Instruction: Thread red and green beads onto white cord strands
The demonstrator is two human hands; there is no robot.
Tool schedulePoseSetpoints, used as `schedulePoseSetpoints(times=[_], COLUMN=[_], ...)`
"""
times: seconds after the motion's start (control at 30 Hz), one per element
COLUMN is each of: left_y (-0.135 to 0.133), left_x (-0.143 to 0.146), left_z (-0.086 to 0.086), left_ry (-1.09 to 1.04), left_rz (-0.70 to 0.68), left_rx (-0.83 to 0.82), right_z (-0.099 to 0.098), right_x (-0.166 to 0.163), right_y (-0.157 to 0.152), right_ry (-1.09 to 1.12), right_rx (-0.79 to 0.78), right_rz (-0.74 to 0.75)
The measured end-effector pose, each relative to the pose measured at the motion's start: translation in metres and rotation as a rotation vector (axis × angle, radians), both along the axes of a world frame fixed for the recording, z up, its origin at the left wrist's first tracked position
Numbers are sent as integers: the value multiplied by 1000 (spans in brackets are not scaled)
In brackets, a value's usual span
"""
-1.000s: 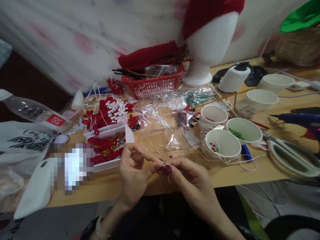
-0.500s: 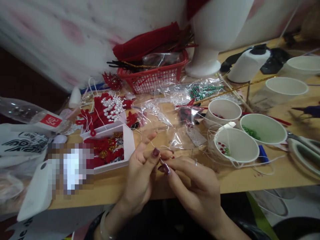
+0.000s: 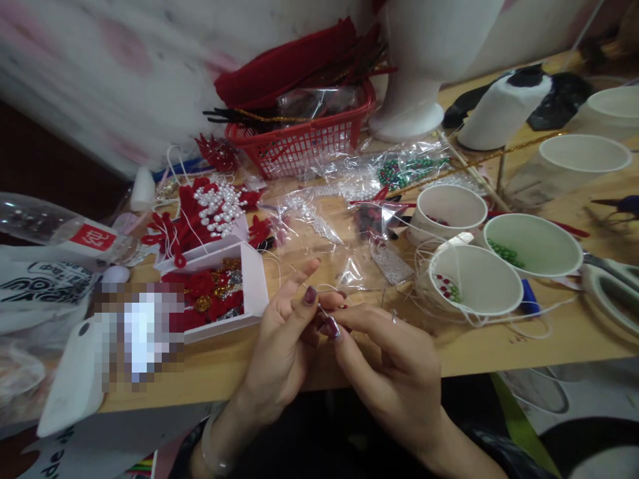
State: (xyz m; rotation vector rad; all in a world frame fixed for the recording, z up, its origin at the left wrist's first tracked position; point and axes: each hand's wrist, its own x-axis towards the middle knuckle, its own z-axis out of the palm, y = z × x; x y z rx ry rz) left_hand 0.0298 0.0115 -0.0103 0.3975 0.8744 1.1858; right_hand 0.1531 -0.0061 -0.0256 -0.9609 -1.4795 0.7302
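Observation:
Above the table's front edge, my left hand (image 3: 284,339) pinches a thin pale thread (image 3: 322,310) between thumb and fingers. My right hand (image 3: 392,372) meets it fingertip to fingertip, its thumb and forefinger pressed together on the same thread. A tiny red bead (image 3: 343,307) shows beside the right forefinger; how it sits on the thread I cannot tell. Beyond my right hand stands a paper cup (image 3: 492,293) with red and green beads in it and thread looped around it. Next to it is a cup (image 3: 554,256) holding green beads.
Left of my hands lie a white box (image 3: 257,276) of red and gold ornaments and a phone (image 3: 74,379). A red basket (image 3: 309,143), clear plastic bags (image 3: 349,266) and a white thread spool (image 3: 504,110) stand behind. Scissors (image 3: 612,279) rest at right.
The view has shifted slightly, so the cups sit further right. My hands keep their pinch on the thread, with the fingertips moving only a little.

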Motion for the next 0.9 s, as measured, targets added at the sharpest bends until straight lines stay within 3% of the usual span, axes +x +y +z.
schedulePoseSetpoints(times=[0.7, 0.9], left_y=[-1, -1], left_x=[0, -3], left_z=[-6, -5], left_ry=[128, 70], left_rz=[-23, -56], left_rx=[67, 31], right_z=[-1, -1], right_x=[2, 3], right_y=[0, 1], right_ry=[48, 68], right_rx=[-86, -55], right_rz=[6, 25])
